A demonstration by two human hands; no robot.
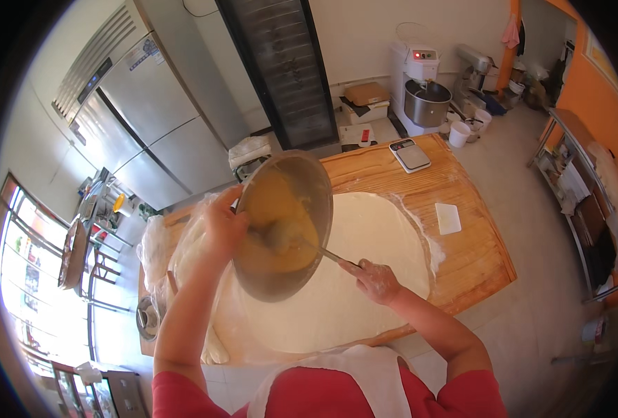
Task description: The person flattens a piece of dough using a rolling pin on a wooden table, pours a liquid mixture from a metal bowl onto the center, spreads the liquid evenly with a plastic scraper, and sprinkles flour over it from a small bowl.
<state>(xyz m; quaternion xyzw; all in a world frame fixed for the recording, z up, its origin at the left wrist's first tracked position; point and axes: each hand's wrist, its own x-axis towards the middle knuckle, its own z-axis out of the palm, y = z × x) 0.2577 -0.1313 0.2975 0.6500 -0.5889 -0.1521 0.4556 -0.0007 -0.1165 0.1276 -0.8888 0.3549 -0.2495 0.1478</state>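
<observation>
My left hand (225, 222) grips the rim of a metal mixing bowl (288, 287), which is tilted above the wooden table. A yellow, paste-like mixture (277, 196) coats the inside of the bowl. My right hand (374, 279), dusted with flour, holds the handle of a spoon or ladle (332, 256); its head sits in the mixture. Beneath the bowl a large sheet of rolled-out dough (371, 235) covers much of the table, partly hidden by the bowl and my arms.
On the wooden table (476, 261) lie a white dough scraper (448, 218) and a digital scale (411, 156). Plastic sheeting (152, 245) and a metal bowl (148, 317) are at the left. Beyond stand a spiral mixer (426, 102), a steel refrigerator (149, 94) and a shelf rack (580, 204).
</observation>
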